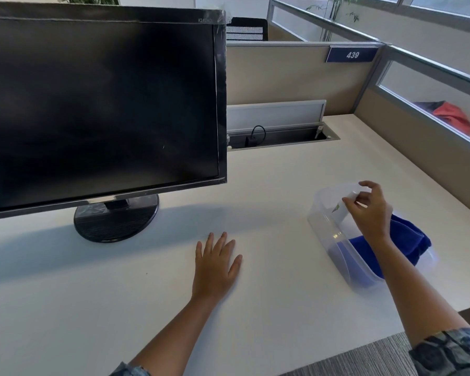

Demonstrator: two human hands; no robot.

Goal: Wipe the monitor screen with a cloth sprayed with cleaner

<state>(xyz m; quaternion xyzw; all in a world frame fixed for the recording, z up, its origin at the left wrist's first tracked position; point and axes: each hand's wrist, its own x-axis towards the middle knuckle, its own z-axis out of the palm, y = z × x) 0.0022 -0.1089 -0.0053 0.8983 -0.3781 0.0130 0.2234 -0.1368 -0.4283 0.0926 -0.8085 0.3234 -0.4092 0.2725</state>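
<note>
A black monitor (101, 104) with a dark screen stands on a round base at the left of the white desk (269, 172). To the right sits a clear plastic bin (326, 226) holding a folded blue cloth (410, 240). My right hand (369, 210) is over the bin, its fingers pinched around a small white bottle (349, 199) with a green mark on its label. My left hand (217, 261) lies flat on the desk with the fingers spread, between the monitor base and the bin.
A cable tray (280, 137) with a raised lid and a black plug is set into the desk behind the monitor. Beige cubicle partitions (296, 74) stand at the back and right, with a blue "439" sign (352, 54). A red item (453, 118) lies beyond the right partition.
</note>
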